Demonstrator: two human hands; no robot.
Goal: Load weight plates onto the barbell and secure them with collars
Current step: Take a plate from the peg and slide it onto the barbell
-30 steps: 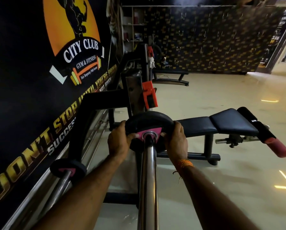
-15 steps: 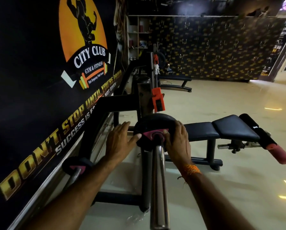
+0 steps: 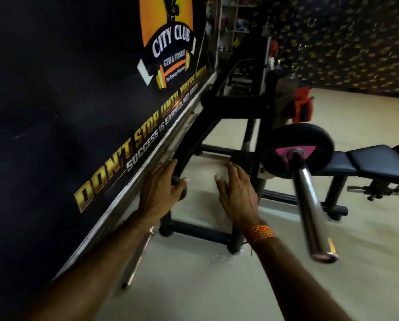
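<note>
Head: cream floor, black banner wall

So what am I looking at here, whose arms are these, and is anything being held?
No robot here: a camera worn on a person's head looks down at their own two hands in a gym. The right hand hangs open above the floor, holding nothing. The left hand lies, fingers straight, over a small dark plate beside the wall banner. Further right, a black weight plate sits on the chrome barbell, no collar visible. A padded bench stands behind it.
</note>
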